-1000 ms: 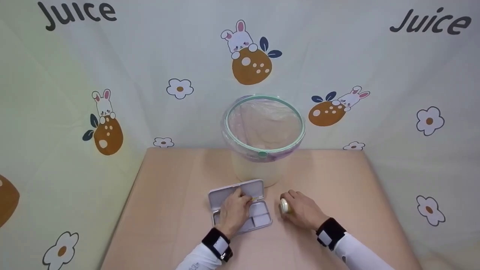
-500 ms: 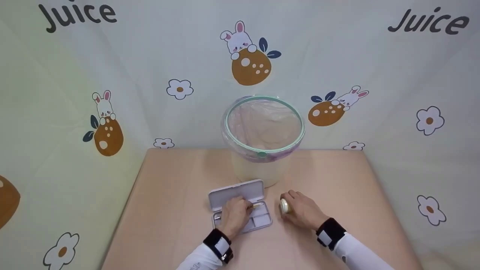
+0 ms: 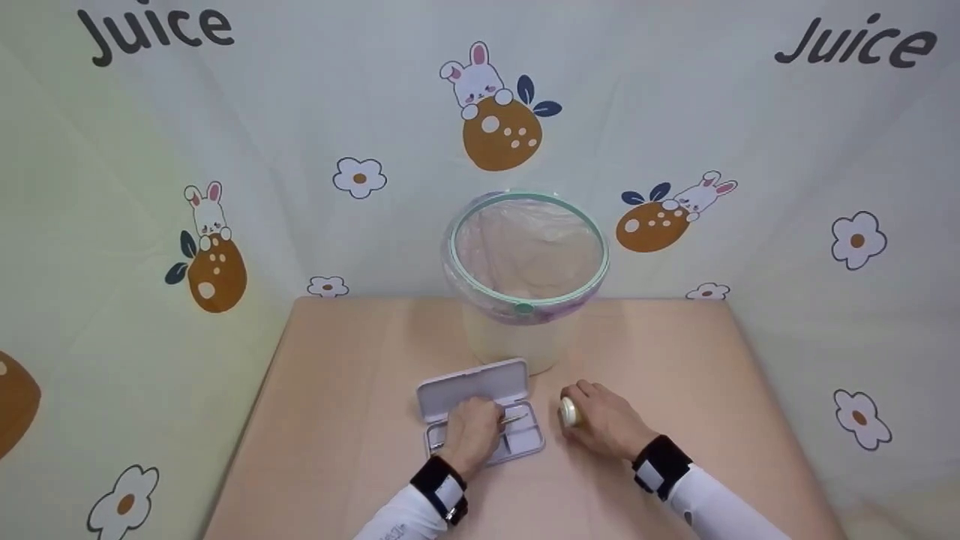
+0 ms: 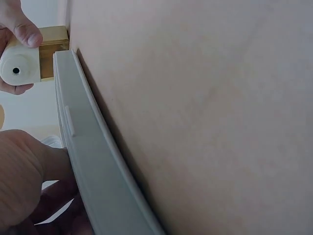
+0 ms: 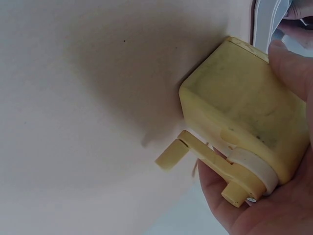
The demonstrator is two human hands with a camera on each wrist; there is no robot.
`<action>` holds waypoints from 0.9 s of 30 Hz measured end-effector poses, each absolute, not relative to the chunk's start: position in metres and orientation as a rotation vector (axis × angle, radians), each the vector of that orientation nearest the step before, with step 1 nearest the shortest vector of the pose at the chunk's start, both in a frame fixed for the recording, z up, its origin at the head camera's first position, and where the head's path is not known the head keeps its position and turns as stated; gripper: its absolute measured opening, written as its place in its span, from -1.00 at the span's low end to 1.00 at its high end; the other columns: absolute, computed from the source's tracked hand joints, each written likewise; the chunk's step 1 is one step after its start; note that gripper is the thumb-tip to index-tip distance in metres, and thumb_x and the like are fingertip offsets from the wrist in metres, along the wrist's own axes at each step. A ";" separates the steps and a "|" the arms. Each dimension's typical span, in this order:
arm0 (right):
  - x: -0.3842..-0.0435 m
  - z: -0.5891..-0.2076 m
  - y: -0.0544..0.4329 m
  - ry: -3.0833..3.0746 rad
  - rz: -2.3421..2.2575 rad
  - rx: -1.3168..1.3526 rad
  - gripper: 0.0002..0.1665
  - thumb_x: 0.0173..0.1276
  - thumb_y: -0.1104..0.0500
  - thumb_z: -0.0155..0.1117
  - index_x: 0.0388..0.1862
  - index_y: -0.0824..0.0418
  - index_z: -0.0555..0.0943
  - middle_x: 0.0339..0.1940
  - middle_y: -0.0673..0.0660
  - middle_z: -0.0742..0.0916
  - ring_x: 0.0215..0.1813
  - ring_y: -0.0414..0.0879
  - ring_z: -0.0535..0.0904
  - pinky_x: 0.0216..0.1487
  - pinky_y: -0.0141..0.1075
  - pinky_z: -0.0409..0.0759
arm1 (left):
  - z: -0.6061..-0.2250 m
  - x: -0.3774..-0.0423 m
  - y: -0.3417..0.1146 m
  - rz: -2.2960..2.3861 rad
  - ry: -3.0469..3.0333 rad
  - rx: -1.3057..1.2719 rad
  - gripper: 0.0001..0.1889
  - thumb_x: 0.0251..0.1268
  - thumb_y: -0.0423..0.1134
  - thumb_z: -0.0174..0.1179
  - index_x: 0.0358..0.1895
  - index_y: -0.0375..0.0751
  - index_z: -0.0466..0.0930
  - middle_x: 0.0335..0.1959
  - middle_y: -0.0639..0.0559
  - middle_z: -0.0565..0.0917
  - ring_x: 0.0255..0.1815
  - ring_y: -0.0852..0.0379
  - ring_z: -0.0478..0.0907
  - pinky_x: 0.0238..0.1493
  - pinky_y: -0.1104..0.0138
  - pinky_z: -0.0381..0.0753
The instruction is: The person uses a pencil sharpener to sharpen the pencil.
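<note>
My left hand [image 3: 474, 431] is over the open pencil case [image 3: 525, 441], a pale grey box with its lid raised at the back. From its curled fingers a thin pencil [image 3: 514, 418] sticks out to the right, low over the tray; most of it is hidden by the hand. In the left wrist view the case's side wall [image 4: 98, 161] covers the fingertips. To the right of the case, my right hand [image 3: 607, 424] grips a yellow pencil sharpener [image 5: 244, 93] on the table. A crank handle [image 5: 210, 161] projects from the sharpener's end.
Behind the case stands a pale bin [image 3: 517, 337] with a green rim [image 3: 525, 306] and a clear plastic liner [image 3: 525, 240]. A peach-coloured cloth covers the table [image 3: 345, 360]. Printed curtains [image 3: 405, 112] hang around the back and sides.
My left hand has come down and toward me with the pencil, from in front of the raised lid to over the tray. My right hand and the sharpener have stayed put.
</note>
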State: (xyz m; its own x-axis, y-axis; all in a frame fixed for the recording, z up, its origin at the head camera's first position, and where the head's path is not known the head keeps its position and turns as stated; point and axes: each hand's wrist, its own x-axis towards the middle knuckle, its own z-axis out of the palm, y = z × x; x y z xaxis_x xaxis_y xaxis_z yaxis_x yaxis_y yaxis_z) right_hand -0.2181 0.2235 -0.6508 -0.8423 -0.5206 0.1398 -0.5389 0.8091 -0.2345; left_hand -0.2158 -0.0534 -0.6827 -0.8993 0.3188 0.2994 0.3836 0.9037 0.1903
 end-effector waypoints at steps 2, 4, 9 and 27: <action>-0.218 -0.650 0.223 -2.949 0.421 0.853 -0.33 0.26 0.06 0.73 0.26 0.11 0.59 0.03 0.08 0.74 0.06 0.04 0.74 0.15 -0.01 0.82 | -0.682 -0.214 -0.053 -0.363 -2.792 -0.523 -0.85 0.19 -0.24 0.58 -0.48 -0.03 0.79 -0.57 0.04 0.75 -0.58 0.01 0.67 -0.57 0.19 0.60; -0.218 -0.649 0.223 -2.976 0.434 0.851 -0.31 0.25 0.09 0.73 0.28 0.11 0.58 0.05 0.09 0.73 0.08 0.05 0.74 0.19 0.01 0.82 | -0.678 -0.212 -0.051 -0.373 -2.774 -0.524 -0.85 0.23 -0.24 0.57 -0.43 -0.04 0.79 -0.55 0.04 0.74 -0.57 0.01 0.67 -0.56 0.19 0.61; -0.218 -0.646 0.225 -2.972 0.483 0.878 -0.30 0.23 0.16 0.73 0.29 0.16 0.60 0.03 0.10 0.74 0.06 0.05 0.74 0.20 0.03 0.82 | -0.665 -0.209 -0.046 -0.475 -2.691 -0.559 -0.89 0.29 -0.21 0.57 -0.30 -0.07 0.80 -0.44 0.05 0.75 -0.48 0.03 0.71 -0.45 0.21 0.68; -0.216 -0.602 0.215 -2.962 0.778 0.498 -0.37 0.19 0.18 0.74 0.23 0.24 0.72 0.03 0.17 0.89 0.02 0.00 0.82 0.10 0.02 0.87 | -0.646 -0.190 -0.011 -0.951 -2.639 -0.603 -0.57 0.41 -0.09 0.46 0.24 -0.15 0.65 0.02 -0.05 0.84 -0.09 0.04 0.81 -0.05 0.23 0.80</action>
State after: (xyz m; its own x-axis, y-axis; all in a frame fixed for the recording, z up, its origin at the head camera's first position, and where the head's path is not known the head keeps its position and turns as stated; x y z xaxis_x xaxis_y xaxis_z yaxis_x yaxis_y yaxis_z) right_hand -0.2158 0.2151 -0.6017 -0.9477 -0.2966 0.1180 -0.3163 0.8227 -0.4724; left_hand -0.1899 -0.0106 -0.6462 -0.8766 0.2903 0.3839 0.4684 0.6976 0.5421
